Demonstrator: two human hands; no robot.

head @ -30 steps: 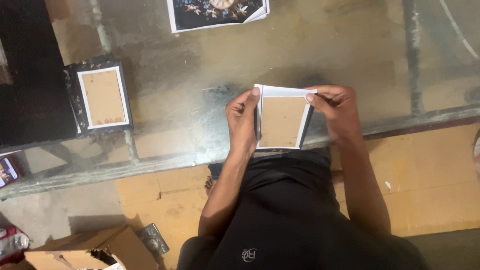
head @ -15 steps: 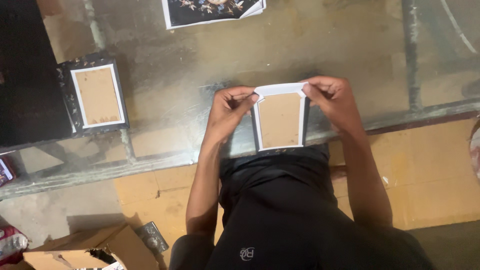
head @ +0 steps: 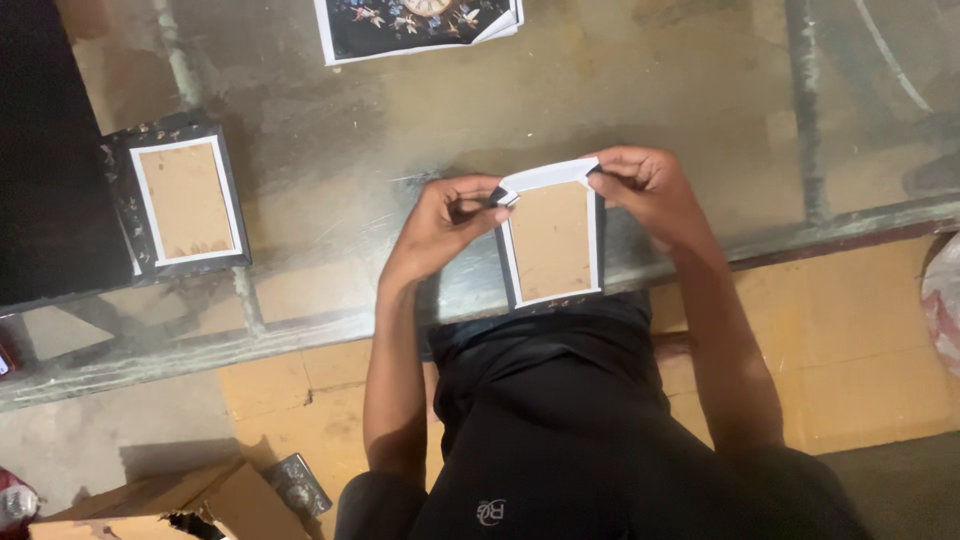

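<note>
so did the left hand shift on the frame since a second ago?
Yes. The left hand slid from the side edge of the picture frame to its top-left corner, farther from the glass table's near edge.

Seen from above, a person in a black shirt stands at a glass counter [head: 700, 90]. The left hand [head: 445, 215] pinches the upper left corner of a small brown board wrapped in white-backed paper [head: 550, 240], and the right hand [head: 640, 185] pinches its upper right corner, where the white flap is folded over the top edge. A second wrapped board [head: 185, 197] lies flat well to the left, beside a black panel [head: 45, 150]. A dark floral printed sheet [head: 415, 25] lies at the far edge. A torn cardboard box [head: 170, 505] sits on the floor below.
</note>
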